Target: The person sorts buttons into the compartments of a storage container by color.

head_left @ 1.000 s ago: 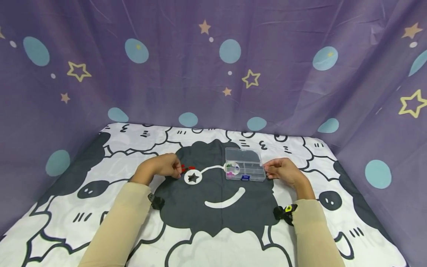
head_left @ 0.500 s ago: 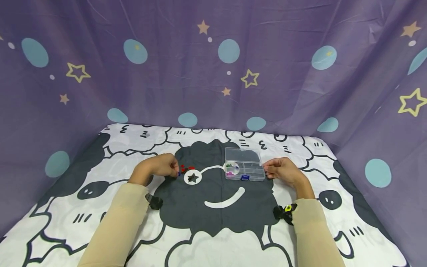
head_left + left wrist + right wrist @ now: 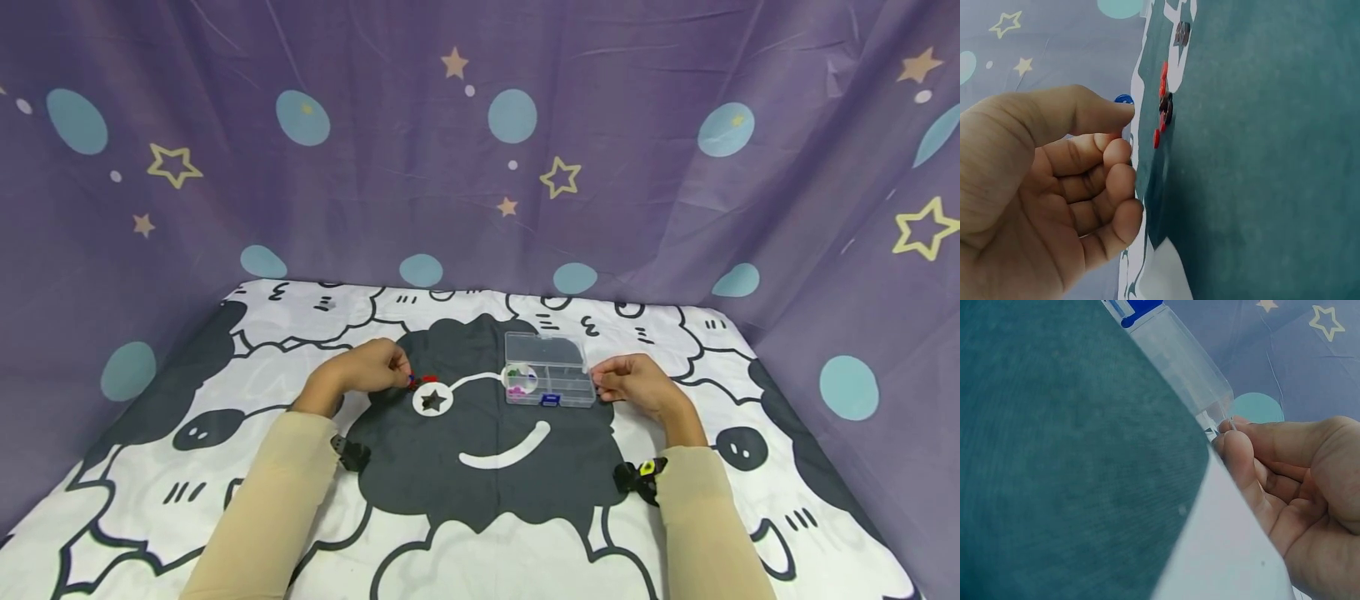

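Observation:
My left hand [image 3: 371, 368] pinches a small blue button [image 3: 1124, 99] between thumb and index finger, with the other fingers curled in. Just beyond the fingertips, several red buttons [image 3: 1164, 70] and a black button [image 3: 1168, 108] lie on the dark patch of the cloth. To the right stands a clear plastic compartment box [image 3: 567, 385], its lid [image 3: 543, 350] raised at the back. My right hand [image 3: 633, 383] grips the box's right end between thumb and fingers. Pink buttons [image 3: 516, 392] and green pieces [image 3: 514, 373] are in its left compartments.
A cloth with cartoon sheep [image 3: 480, 475] covers the table. A purple curtain [image 3: 420, 208] hangs behind and at both sides. The box has a blue latch [image 3: 551, 400] on its front. Each wrist wears a black camera mount, such as the right one [image 3: 639, 481].
My left hand drew back slightly left, showing the blue button at its fingertips, then moved right and up, overlapping some red buttons. My right hand and the box have stayed in place.

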The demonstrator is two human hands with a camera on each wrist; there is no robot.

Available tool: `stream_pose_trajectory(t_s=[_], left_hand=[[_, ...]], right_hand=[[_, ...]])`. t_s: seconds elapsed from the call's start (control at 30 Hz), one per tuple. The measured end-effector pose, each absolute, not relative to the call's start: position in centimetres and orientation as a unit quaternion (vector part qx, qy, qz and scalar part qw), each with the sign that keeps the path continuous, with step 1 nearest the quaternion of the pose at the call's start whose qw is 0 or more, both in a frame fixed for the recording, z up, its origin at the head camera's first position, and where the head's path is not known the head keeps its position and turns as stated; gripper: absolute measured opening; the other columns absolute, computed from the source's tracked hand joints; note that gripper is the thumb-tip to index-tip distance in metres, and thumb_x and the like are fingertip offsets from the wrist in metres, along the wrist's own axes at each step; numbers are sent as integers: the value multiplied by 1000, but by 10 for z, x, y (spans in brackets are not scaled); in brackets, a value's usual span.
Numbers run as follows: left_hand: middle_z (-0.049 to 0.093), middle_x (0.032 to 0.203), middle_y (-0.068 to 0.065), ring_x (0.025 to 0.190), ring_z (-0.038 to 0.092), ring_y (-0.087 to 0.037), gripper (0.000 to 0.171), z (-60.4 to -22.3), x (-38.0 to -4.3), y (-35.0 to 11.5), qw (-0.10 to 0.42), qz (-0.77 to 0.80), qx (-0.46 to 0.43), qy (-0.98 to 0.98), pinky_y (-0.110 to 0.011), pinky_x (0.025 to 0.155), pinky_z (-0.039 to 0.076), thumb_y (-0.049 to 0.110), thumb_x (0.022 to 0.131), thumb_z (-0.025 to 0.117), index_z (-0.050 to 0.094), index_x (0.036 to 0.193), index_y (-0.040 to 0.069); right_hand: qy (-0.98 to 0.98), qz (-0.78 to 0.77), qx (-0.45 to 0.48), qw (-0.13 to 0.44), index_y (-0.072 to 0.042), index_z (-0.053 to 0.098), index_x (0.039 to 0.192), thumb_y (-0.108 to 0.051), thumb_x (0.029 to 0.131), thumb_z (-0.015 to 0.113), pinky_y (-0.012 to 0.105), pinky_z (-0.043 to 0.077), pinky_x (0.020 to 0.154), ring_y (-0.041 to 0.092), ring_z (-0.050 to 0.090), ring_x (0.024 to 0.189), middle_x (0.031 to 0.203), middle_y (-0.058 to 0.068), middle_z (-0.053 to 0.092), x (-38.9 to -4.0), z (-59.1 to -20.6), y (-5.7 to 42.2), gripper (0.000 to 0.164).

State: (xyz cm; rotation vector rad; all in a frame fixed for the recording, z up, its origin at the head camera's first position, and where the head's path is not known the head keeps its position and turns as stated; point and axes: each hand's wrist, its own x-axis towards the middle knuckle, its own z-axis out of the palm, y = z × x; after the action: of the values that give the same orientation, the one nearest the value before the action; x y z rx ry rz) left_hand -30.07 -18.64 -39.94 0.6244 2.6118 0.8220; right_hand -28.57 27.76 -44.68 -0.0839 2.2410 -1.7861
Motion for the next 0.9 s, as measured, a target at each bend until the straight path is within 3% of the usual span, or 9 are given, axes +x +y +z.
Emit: stream_pose_trajectory(t_s=[0.43,0.9], left_hand=[[62,74,-1,64,54,-14,5,-399,-307,-164,119,311,248,910,-33,68,48,11,94,67,70,92,7],[61,74,-1,58,52,-12,4,-394,-313,-125,97,324,285,897,-31,65,48,9,93,65,68,91,7]], right_hand=[[778,-611,-38,142,20,60,121,5,99,61,25,58,70,9,64,74,89,3,67,-284,-444,277,26],[776,-615,-39,136,19,62,118,5,98,62,25,58,70,9,65,72,88,3,67,-285,-448,278,24]])
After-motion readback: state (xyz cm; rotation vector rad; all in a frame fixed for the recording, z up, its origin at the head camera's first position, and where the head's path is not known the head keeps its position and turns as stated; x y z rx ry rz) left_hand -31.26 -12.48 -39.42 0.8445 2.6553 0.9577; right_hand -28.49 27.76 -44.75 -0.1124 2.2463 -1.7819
